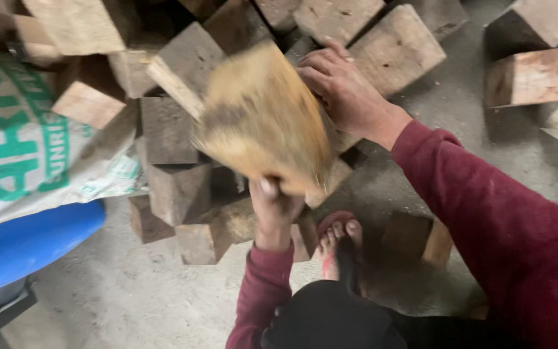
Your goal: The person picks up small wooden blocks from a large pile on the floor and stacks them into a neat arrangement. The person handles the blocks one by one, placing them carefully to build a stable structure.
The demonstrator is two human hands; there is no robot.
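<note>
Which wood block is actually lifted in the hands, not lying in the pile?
The motion-blurred yellowish block at centre: the left hand grips its lower edge and the right hand is at its upper right. The other wood blocks lie stacked, sharp and greyer.

1. We see the block (263, 119) in our left hand (274, 208) as raw wood, pale yellow-brown; it is blurred, so its grain is hard to read.
2. Our right hand (343, 87) rests on a pile of wooden blocks (395, 45), rough-sawn, matt, grey-brown and unpainted.
3. The sack (27, 142) looks like woven plastic, white with green print, slightly shiny and creased.
4. The blue object (27, 242) below it seems smooth plastic with a soft sheen.
5. Our sleeves (505, 226) are dark red cloth, matt and soft.
6. The floor (130, 291) is bare concrete, grey, dusty and rough.
</note>
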